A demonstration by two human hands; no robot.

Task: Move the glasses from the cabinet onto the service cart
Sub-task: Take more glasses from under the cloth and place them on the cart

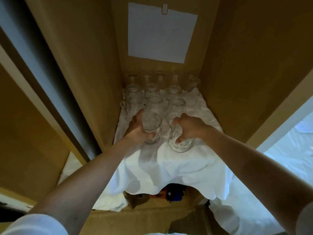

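Inside the brown cabinet [81, 65], several clear glass mugs [175, 106] stand upside down in rows on a white cloth [169, 163] that covers the shelf. My left hand [137, 128] grips the front left glass [152, 128] around its side. My right hand [189, 128] grips the front right glass [180, 143] from above, fingers curled around it. Both glasses sit at the front of the group, close to the cloth. The service cart is not in view.
A white sheet of paper [160, 33] is clipped to the cabinet's back wall. The cloth hangs over the shelf's front edge. Dark and coloured items [171, 192] lie on the shelf below. A cabinet door [33, 124] stands at the left.
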